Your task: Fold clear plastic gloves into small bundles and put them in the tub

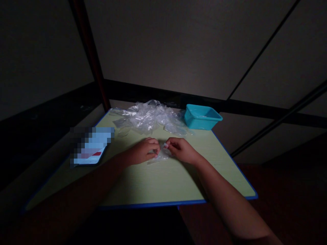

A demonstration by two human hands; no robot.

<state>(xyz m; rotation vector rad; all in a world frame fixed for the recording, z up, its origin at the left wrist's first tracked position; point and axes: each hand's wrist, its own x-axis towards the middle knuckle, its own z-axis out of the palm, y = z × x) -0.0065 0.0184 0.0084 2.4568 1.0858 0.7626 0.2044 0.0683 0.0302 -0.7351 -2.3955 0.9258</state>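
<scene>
A small clear plastic bag (163,156) lies on the table between my two hands. My left hand (143,150) is closed in a pinch at the bag's left side, its thumb and fingertips at the plastic. Level with it on the right, my right hand (184,150) pinches a small whitish piece (166,145) between thumb and forefinger, just above the bag. What that piece is cannot be made out. Beyond both hands spreads a loose heap of clear plastic bags (149,117).
A light yellow-green table (153,187) with a blue edge stands against a wall. At its back right corner is a turquoise plastic basket (198,121). On the left, a lit phone or tablet (94,149) lies partly pixelated. The room is dim.
</scene>
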